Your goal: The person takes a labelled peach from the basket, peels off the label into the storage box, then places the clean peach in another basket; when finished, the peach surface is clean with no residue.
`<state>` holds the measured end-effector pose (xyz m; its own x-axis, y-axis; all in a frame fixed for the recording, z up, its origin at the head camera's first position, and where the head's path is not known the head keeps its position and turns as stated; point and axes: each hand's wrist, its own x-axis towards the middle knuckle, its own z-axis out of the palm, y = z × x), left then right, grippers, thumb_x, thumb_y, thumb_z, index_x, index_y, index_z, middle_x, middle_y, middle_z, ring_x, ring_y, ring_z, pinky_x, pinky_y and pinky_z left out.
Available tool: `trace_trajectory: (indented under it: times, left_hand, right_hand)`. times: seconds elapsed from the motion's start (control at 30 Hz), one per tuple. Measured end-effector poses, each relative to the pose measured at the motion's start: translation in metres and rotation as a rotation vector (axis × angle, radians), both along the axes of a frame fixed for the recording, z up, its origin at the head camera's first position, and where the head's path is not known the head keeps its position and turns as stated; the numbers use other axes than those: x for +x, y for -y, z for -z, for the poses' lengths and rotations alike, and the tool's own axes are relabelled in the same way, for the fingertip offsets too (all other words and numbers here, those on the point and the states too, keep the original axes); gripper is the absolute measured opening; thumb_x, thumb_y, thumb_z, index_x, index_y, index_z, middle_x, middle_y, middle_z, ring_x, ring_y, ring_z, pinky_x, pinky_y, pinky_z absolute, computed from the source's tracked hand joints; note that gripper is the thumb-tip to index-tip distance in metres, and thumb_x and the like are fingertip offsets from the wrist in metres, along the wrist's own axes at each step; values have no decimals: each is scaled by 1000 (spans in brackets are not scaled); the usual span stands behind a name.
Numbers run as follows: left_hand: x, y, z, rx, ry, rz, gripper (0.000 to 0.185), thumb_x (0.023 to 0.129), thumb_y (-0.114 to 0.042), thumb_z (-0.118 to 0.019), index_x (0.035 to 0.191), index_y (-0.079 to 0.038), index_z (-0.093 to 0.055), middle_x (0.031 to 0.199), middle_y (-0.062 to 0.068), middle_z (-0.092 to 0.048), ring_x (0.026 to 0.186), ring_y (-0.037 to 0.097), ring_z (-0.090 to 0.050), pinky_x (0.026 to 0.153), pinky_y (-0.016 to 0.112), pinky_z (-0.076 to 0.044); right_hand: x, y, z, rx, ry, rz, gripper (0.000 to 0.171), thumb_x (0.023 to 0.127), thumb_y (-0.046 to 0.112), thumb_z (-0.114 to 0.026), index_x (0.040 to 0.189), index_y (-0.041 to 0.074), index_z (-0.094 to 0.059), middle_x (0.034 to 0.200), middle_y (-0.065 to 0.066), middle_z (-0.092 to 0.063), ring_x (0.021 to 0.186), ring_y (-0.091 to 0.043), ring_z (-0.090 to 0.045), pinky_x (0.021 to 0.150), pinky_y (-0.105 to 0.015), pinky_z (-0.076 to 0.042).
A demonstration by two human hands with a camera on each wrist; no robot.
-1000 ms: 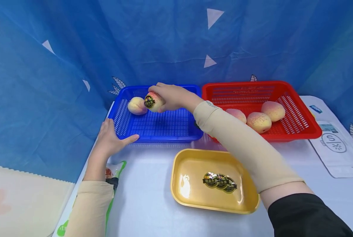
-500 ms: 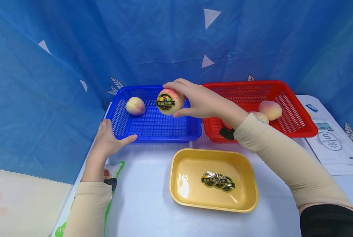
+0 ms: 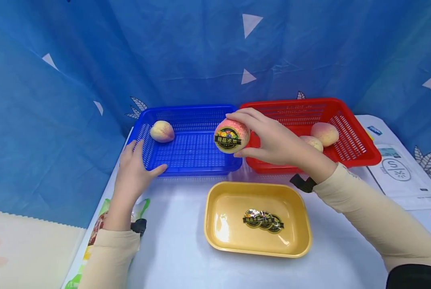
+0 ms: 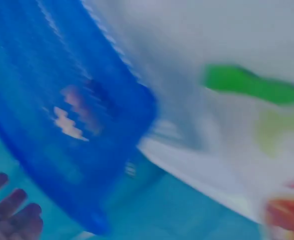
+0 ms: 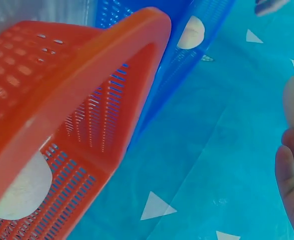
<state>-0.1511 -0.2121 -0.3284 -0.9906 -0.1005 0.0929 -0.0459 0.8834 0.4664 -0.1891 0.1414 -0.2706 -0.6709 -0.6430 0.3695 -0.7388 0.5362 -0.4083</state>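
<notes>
My right hand [image 3: 273,138] grips a pink and cream peach [image 3: 232,135] with a round black and gold sticker facing me. It holds the fruit above the place where the blue basket [image 3: 190,173] and the red basket [image 3: 349,162] meet. In the right wrist view, the fingers [image 5: 286,165] curl at the peach's edge. My left hand [image 3: 132,170], fingers spread, is at the blue basket's near left corner. One peach [image 3: 162,131] lies inside the blue basket. Two peaches show in the red basket, one of them the far peach [image 3: 325,134]; my right arm covers part of that basket.
A gold tray [image 3: 222,245] with several round stickers [image 3: 262,220] stands in front of the baskets. A printed plastic bag [image 3: 96,237] lies under my left forearm, and a white packet [image 3: 399,172] lies at the right. A blue curtain [image 3: 186,52] hangs behind.
My right hand has carried the stickered peach right and nearer, from over the blue basket toward the red one. My left hand has lifted slightly and its fingers have spread.
</notes>
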Motion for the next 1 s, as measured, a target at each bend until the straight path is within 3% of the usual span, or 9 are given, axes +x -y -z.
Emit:
trace_trajectory:
  times: [0.17, 0.3, 0.47, 0.6, 0.67, 0.83, 1.0]
  left_hand:
    - [12, -45, -15, 161, -285, 165, 51, 95, -28, -66, 141, -9, -53, 146, 14, -50, 137, 35, -45, 108, 59, -42]
    - [25, -81, -24, 288, -433, 334, 38, 96, -20, -64, 132, -10, -60, 129, 8, -64, 120, 22, -58, 91, 45, -54]
    - [34, -115, -28, 367, -447, 460, 35, 96, -19, -64, 130, -14, -61, 118, 4, -66, 107, 17, -61, 80, 35, -55]
    - [34, -130, -25, 395, -441, 470, 32, 96, -17, -64, 128, -14, -63, 115, 3, -66, 104, 16, -62, 78, 29, -54]
    - [33, -134, -23, 402, -437, 462, 30, 96, -16, -64, 126, -13, -64, 114, 3, -66, 103, 16, -62, 78, 27, -54]
    - [33, -140, -18, 428, -421, 452, 27, 96, -14, -63, 123, -10, -66, 111, 4, -63, 100, 14, -60, 75, 28, -55]
    - [33, -142, -17, 492, -385, 452, 23, 95, -10, -63, 118, -9, -67, 107, 4, -62, 98, 12, -59, 74, 27, -56]
  right_hand:
    - [8, -5, 7, -32, -27, 2, 85, 77, 26, -87, 149, 18, -43, 147, -3, -47, 133, -19, -50, 104, -43, -52]
    - [13, -6, 14, -38, -33, 2, 83, 77, 27, -87, 148, 18, -44, 146, -3, -47, 131, -18, -53, 101, -40, -54]
    - [17, -7, 21, -3, -70, 54, 83, 77, 33, -86, 148, 21, -46, 145, -2, -49, 120, -18, -61, 82, -35, -60]
    - [19, -7, 26, 42, -122, 91, 82, 77, 40, -85, 147, 22, -47, 144, -2, -51, 114, -17, -64, 65, -30, -58]
    - [19, -7, 28, 52, -131, 98, 83, 77, 41, -85, 148, 22, -46, 144, -1, -50, 115, -17, -64, 66, -29, -58]
    - [19, -8, 33, 48, -105, 88, 83, 78, 38, -84, 148, 21, -45, 143, -1, -49, 120, -17, -62, 84, -35, -60]
    - [20, -10, 35, 56, -100, 80, 81, 79, 37, -84, 148, 20, -46, 143, -2, -49, 114, -18, -64, 85, -36, -60]
